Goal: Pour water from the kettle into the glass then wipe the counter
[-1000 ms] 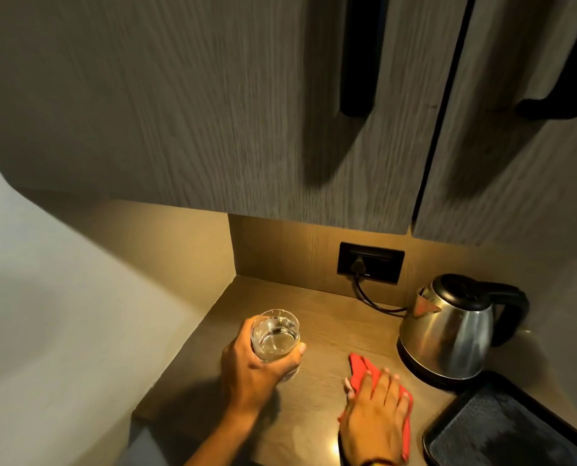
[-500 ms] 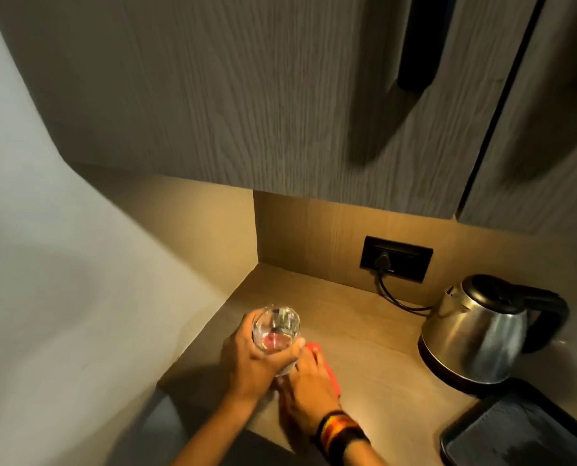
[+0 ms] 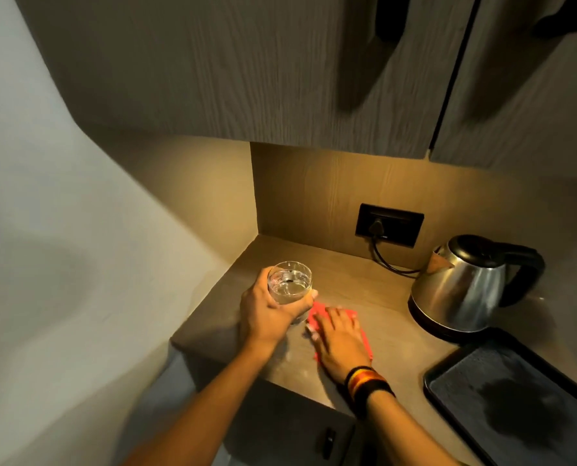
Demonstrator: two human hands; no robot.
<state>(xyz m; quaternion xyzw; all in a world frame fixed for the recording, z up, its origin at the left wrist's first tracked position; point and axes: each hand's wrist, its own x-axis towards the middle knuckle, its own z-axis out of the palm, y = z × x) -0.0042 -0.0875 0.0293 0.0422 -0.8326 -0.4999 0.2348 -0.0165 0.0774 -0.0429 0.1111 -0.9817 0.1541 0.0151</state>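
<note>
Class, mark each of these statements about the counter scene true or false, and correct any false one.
1. The left hand holds a glass with water in it. True.
2. The right hand grips the kettle's handle. False: it lies flat on a red cloth on the counter.
3. The kettle stands upright on its base. True.
4. The glass stands on the black tray. False: it is held over the counter; the tray lies at the right.
5. A cord is plugged into the wall socket. True.

One glass (image 3: pixel 290 283), one kettle (image 3: pixel 462 287), one red cloth (image 3: pixel 317 312), one tray (image 3: pixel 516 395). Two hands: left (image 3: pixel 270 314), right (image 3: pixel 339 341). Seemingly two cabinet handles (image 3: pixel 389 18), upper right.
</note>
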